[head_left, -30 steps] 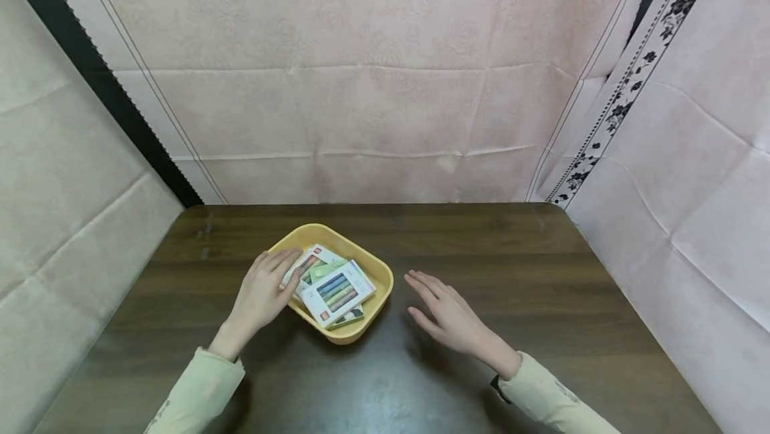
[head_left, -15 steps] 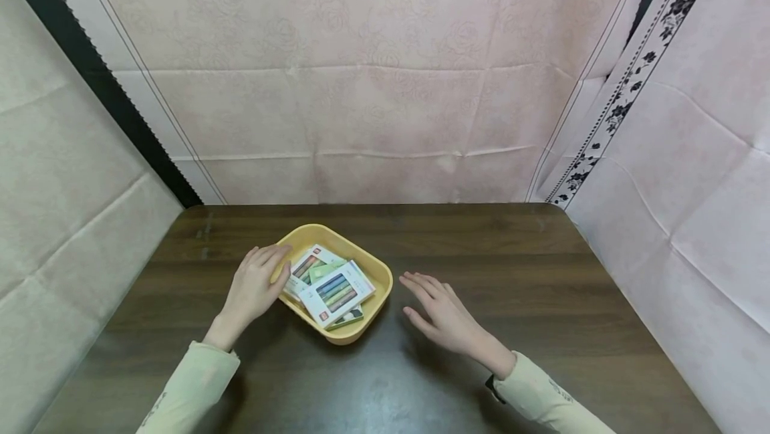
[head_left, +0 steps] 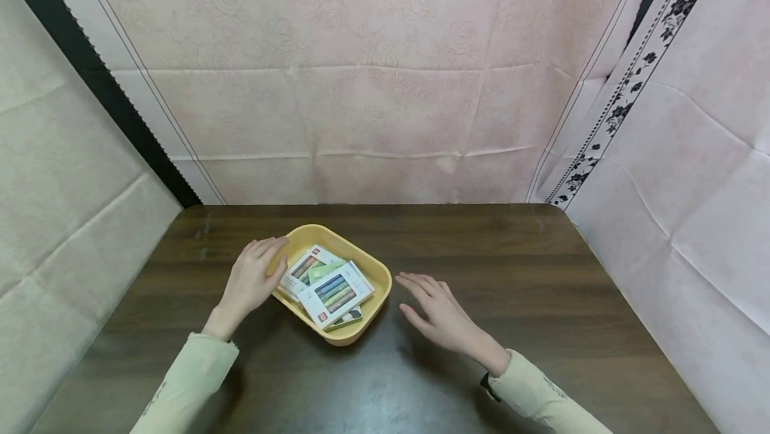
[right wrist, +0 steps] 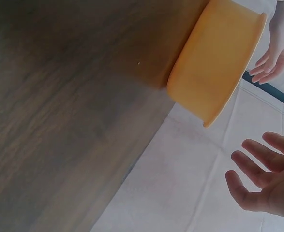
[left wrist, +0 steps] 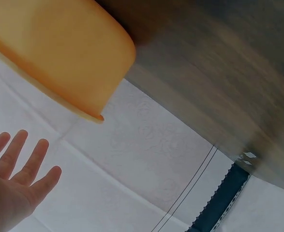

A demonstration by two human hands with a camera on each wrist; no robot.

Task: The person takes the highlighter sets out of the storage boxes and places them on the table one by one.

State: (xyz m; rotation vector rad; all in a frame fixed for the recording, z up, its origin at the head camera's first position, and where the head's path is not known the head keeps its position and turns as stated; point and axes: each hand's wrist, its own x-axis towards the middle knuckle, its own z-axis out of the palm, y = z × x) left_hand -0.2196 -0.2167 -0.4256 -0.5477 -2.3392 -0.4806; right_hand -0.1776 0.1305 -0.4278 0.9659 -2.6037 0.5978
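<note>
A yellow plastic basket (head_left: 375, 272) stands on the dark wooden table, turned at an angle. Inside lie flat white boxes with windows showing coloured sticks; the top box (head_left: 335, 293) has blue, green and brownish ones, and another white box (head_left: 301, 272) lies partly beneath. A small green packet (head_left: 325, 271) sits between them. My left hand (head_left: 251, 277) is above the basket's left side, fingers extended and apart from the wall in the left wrist view. Right of the basket, my right hand (head_left: 442, 313) hovers with spread fingers, holding nothing.
The wooden table (head_left: 511, 267) reaches to a pale patterned cloth (head_left: 373, 113) hanging behind it. More cloth hangs at both sides. A dark band (head_left: 108, 93) runs down the left corner.
My left hand has drawn back leftward from over the boxes to the basket's left side. My right hand has shifted slightly left. The basket and boxes stay nearly in place.
</note>
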